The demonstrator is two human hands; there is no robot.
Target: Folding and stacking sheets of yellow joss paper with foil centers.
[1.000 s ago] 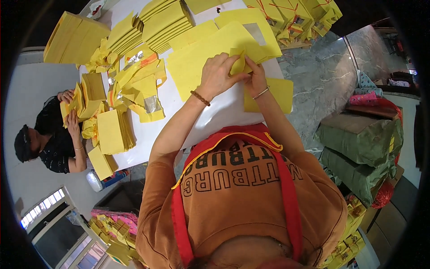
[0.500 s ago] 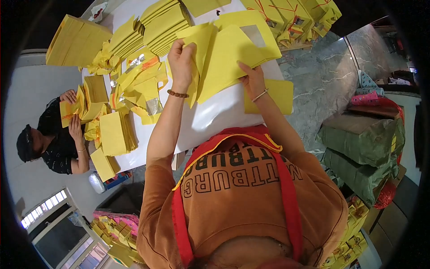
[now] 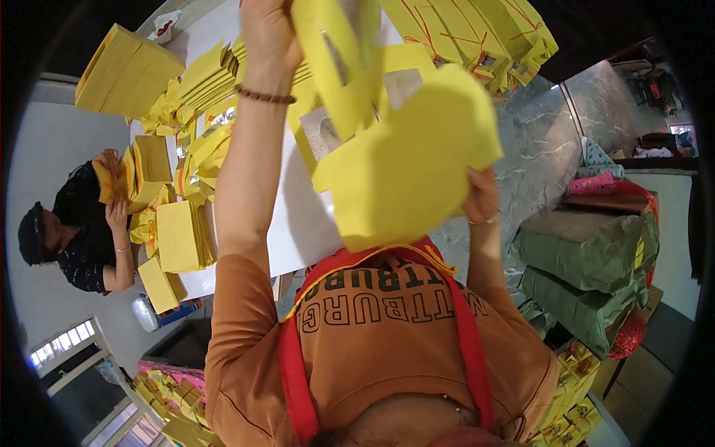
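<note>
My left hand is raised near the top edge, its fingers partly hidden and closed on an upright yellow paper sheet with a greyish patch; this sheet is blurred. My right hand grips the right edge of a large yellow paper that bends and spans the space in front of my chest. Behind these, more yellow papers with grey patches lie on the white table. Whether the two held papers are joined, I cannot tell.
Stacks of yellow paper line the table's left side. Tied yellow bundles lie at the far right. A co-worker at the left handles yellow papers. Green wrapped packages are piled on the right.
My left hand has moved up and left, lifting a paper upright. My right hand has moved right and nearer to me, and the large paper has swung toward my chest.
</note>
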